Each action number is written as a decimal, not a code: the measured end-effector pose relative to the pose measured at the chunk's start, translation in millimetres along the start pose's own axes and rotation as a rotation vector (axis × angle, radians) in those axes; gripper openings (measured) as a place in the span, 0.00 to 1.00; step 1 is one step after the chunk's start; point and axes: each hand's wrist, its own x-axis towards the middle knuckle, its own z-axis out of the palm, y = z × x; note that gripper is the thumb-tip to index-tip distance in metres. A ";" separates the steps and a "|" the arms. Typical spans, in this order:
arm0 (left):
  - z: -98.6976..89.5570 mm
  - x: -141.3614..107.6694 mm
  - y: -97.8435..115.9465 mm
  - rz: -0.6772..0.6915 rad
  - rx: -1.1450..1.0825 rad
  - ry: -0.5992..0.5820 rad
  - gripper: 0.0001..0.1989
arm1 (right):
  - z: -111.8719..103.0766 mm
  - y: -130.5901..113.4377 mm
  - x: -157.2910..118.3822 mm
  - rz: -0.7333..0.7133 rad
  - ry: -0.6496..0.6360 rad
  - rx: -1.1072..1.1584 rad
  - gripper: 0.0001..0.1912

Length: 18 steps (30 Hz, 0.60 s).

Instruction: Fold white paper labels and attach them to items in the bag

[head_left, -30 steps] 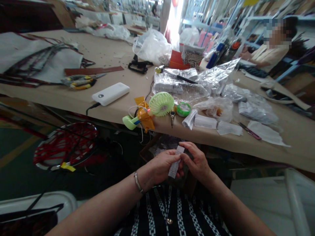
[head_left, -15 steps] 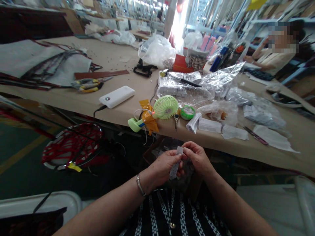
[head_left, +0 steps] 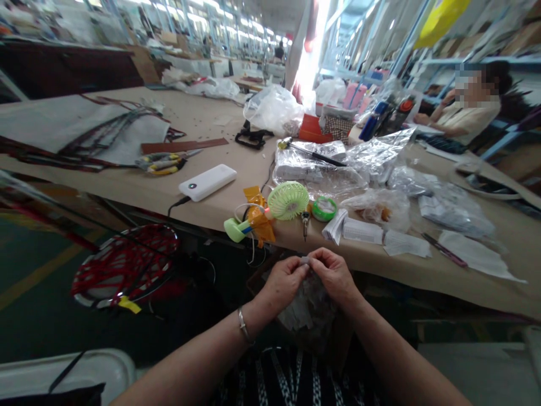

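My left hand (head_left: 284,286) and my right hand (head_left: 335,277) meet just off the front edge of the table, above an open box. Between their fingertips they pinch a small whitish label (head_left: 305,260), mostly hidden by the fingers. Both hands are closed, thumbs against forefingers. Below them, pale slips (head_left: 298,313) lie in the dark box. Nearest on the table are a folded stack of labels (head_left: 335,226), a printed label strip (head_left: 362,231) and another label piece (head_left: 407,243).
A green fan (head_left: 288,201) with orange tape, a pointed metal-tipped tool (head_left: 305,224) and a green-rimmed round container (head_left: 324,208) line the front edge. A white power bank (head_left: 208,182) and pliers (head_left: 163,163) lie left. Plastic bags (head_left: 376,206) spread right. A person (head_left: 469,115) sits beyond.
The label strip hung long from my left hand; now only a small bit shows between both hands' fingertips. The hands have drawn level, and the view has tilted up slightly.
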 end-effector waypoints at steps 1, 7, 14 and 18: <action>-2.3 3.3 0.4 0.028 0.044 0.026 0.09 | 0.2 0.0 2.6 -0.028 0.021 -0.051 0.07; -10.7 17.5 7.8 0.175 0.255 0.136 0.10 | 2.5 -3.7 13.7 -0.114 0.092 -0.207 0.08; -11.7 27.0 8.3 0.278 0.374 0.178 0.10 | 3.8 -4.8 20.4 -0.203 0.133 -0.277 0.07; -12.0 28.9 7.5 0.300 0.400 0.187 0.10 | 4.2 -4.6 23.4 -0.233 0.154 -0.307 0.06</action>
